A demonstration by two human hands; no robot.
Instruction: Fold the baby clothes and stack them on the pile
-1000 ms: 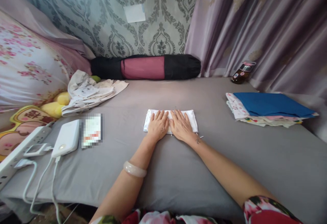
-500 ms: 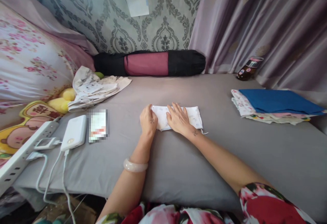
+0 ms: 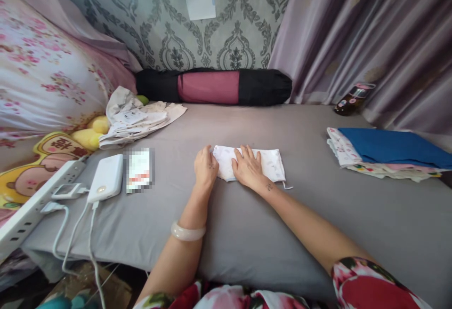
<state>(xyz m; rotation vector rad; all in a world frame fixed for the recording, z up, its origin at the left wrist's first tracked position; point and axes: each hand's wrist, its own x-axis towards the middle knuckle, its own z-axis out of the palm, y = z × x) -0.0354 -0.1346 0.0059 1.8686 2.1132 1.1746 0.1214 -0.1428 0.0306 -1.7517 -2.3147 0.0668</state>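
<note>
While the right hand (image 3: 247, 167) lies spread on a folded white cloth (image 3: 272, 162) near the middle of a grey-covered surface (image 3: 303, 210), the left hand (image 3: 205, 168) curls at the cloth's left edge; whether it pinches that edge cannot be told. Well to the right lies a blue-topped fabric stack (image 3: 395, 145).

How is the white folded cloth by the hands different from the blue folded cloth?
The small, faintly patterned white folded cloth lies on the grey sheet; the larger, plain blue folded cloth tops a fabric stack. The white cloth has the right hand spread on it and the left hand at its edge; no hand touches the blue cloth. Both lie flat.
</note>
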